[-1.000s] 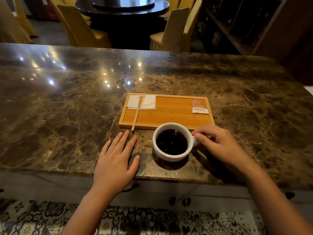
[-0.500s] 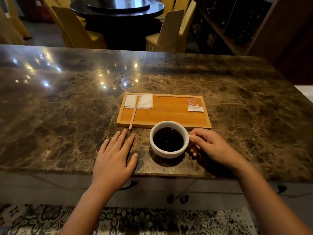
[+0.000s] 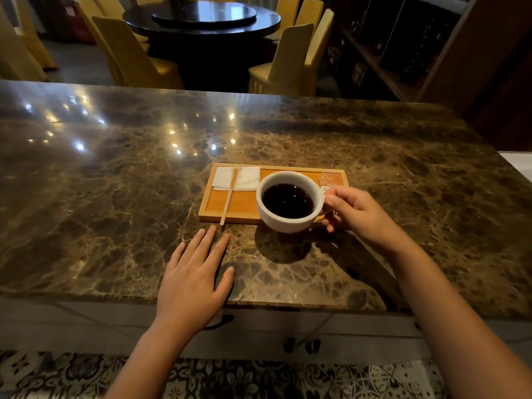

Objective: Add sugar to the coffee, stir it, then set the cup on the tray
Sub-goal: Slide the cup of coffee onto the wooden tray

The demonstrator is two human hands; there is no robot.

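A white cup (image 3: 290, 223) of black coffee hangs in the air over the near edge of the wooden tray (image 3: 239, 204), and its shadow falls on the marble below. My right hand (image 3: 357, 214) grips the cup by its handle. On the tray lie a white napkin (image 3: 247, 178), a wooden stir stick (image 3: 229, 197) that pokes over the tray's front edge, and an orange sugar packet (image 3: 331, 180) partly hidden behind the cup and my fingers. My left hand (image 3: 193, 280) lies flat on the counter, fingers apart, just short of the stick's tip.
The dark marble counter (image 3: 115, 197) stretches wide to left and right, with its front edge under my left palm. Beyond it stand yellow chairs (image 3: 290, 61) around a dark round table (image 3: 201, 21). Shelves (image 3: 403, 47) stand at the back right.
My right hand has lifted the cup off the counter and carried it forward, over the tray's near edge. My left hand has stayed flat on the marble.
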